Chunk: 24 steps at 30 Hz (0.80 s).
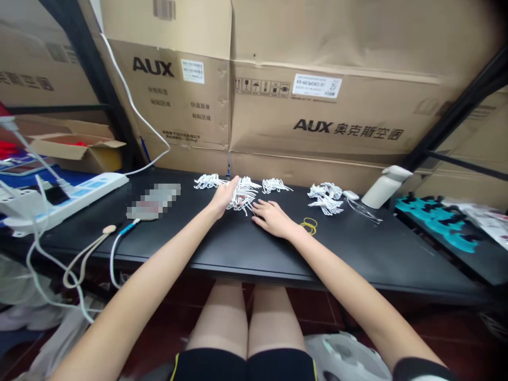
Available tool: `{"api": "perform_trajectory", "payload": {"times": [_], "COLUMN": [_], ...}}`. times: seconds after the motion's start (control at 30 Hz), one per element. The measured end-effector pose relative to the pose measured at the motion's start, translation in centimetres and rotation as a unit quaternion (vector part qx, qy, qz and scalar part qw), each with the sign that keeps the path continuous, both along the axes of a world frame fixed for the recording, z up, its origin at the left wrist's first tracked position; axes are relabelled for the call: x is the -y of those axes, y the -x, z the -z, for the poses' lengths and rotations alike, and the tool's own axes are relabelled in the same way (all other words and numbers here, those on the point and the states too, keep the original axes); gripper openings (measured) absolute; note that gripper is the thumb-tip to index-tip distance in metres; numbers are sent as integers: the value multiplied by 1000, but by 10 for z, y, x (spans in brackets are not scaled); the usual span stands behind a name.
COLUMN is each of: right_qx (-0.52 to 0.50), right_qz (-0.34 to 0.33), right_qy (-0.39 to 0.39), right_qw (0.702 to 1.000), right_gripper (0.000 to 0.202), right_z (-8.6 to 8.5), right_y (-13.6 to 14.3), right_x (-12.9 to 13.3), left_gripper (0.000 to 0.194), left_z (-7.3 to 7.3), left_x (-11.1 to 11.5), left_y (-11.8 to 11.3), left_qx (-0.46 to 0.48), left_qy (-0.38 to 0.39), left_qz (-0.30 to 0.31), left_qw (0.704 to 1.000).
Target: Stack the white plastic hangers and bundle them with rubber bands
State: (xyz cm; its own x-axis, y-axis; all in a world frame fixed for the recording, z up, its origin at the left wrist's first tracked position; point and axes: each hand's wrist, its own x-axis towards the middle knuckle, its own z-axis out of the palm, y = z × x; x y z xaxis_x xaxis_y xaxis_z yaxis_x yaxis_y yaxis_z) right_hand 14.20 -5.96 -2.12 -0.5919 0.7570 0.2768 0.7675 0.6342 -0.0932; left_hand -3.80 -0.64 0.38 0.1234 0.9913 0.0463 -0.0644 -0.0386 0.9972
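Observation:
My left hand [224, 199] is closed around a bundle of thin white twist ties [243, 201], whose loose ends stick out toward the right. Beside that bundle, my right hand [271, 217] lies palm down near the tabletop with its fingers spread; its fingertips are close to the tie ends. Behind my hands sit more small bundles of the white ties, one at the left [208, 181] and one at the right [276, 185]. A larger white heap [326, 198] lies farther right. Yellow rubber bands [309, 226] rest just right of my right wrist.
On the black table [246, 254] stand a white bottle [383, 189] and teal pieces [440, 222] at the right. A power strip [75, 198] with cables and a blurred phone-like object [154, 202] lie left. Large cardboard boxes [317, 121] wall off the back.

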Motion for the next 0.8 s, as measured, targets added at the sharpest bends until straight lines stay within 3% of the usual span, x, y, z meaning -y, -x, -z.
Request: {"api": "perform_trajectory", "payload": {"times": [0.17, 0.4, 0.53, 0.8], "right_qx": [-16, -161, -239, -326], "right_qz": [45, 125, 142, 134], "right_qy": [23, 20, 93, 209], "right_qw": [999, 979, 956, 912], "right_gripper": [23, 13, 9, 12], "right_z": [-1, 15, 16, 12], "right_y": [-13, -13, -12, -19], "right_x": [-7, -19, -23, -26], "left_gripper": [45, 44, 46, 50], "left_z": [2, 4, 10, 10], "left_x": [0, 1, 1, 7], "left_y": [0, -1, -1, -3], "left_qx": [-40, -74, -140, -219], "left_qy": [-9, -31, -39, -68], "left_qz": [3, 30, 81, 104], "left_qw": [999, 996, 986, 968]}}
